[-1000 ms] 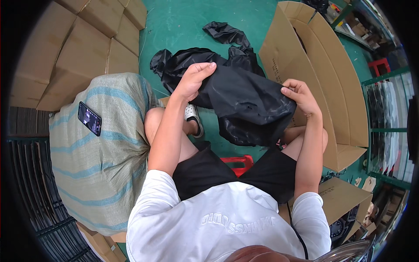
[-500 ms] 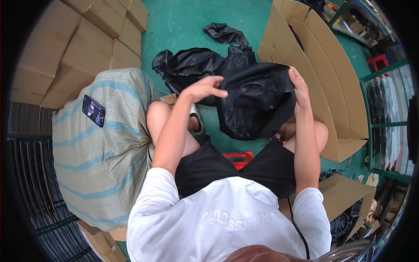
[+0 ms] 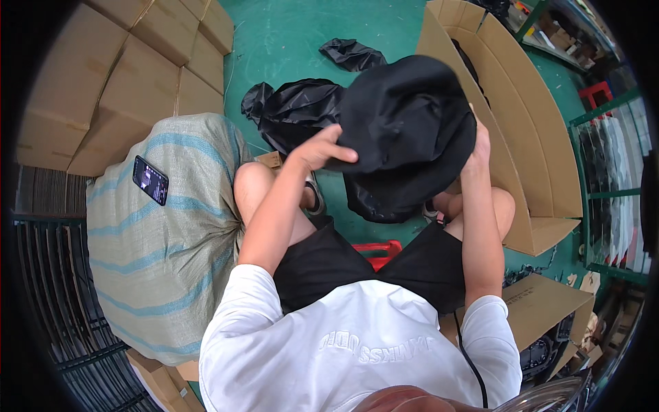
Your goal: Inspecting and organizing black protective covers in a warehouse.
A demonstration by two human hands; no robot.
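Note:
A limp black leather-like cover (image 3: 412,117) is held up in front of me above the floor, its folds bulging toward the top. My left hand (image 3: 319,150) is at its left edge, with the thumb over the near face and the fingers partly hidden by the material. On the opposite side my right hand (image 3: 479,143) grips the right edge, most of its fingers out of sight behind the cover. Below and behind it, more black glossy material (image 3: 302,110) lies crumpled on the green floor, with a smaller black piece (image 3: 351,53) farther off.
A large striped woven sack (image 3: 158,261) bulges at my left with a phone (image 3: 150,180) on top. Cartons (image 3: 137,75) are stacked behind it. To the right stands a long open cardboard box (image 3: 542,130). A red stool (image 3: 377,255) shows between my legs.
The cover has been lifted and its upper part swung up and away from me. My left hand, formerly open beside it, has closed on its left edge. My right hand has kept its hold.

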